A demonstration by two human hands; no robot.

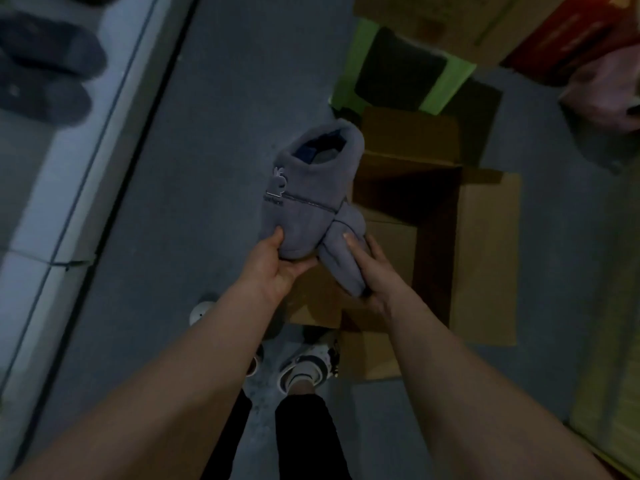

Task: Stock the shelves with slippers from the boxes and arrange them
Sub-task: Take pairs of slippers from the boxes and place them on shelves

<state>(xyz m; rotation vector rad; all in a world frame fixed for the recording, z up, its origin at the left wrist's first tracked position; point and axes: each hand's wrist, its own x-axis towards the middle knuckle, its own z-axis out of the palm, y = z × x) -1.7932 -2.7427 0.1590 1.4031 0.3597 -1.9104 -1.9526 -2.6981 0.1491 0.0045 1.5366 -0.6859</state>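
I hold a pair of grey plush slippers above an open cardboard box (485,258) on the floor. My left hand (277,268) grips the toe end of the larger-looking slipper (304,195), which has a small white emblem on its side. My right hand (372,275) grips the second grey slipper (343,258), thumb on top and fingers beneath. The two slippers touch each other. At the far left, dark grey slippers (45,64) lie on a white shelf (69,188).
A green box (443,81) with something dark inside stands behind the open box. More cardboard and a red box (568,39) are at the top right, with a pink bundle (606,88) beside them. My feet in sandals (308,368) stand on the grey floor.
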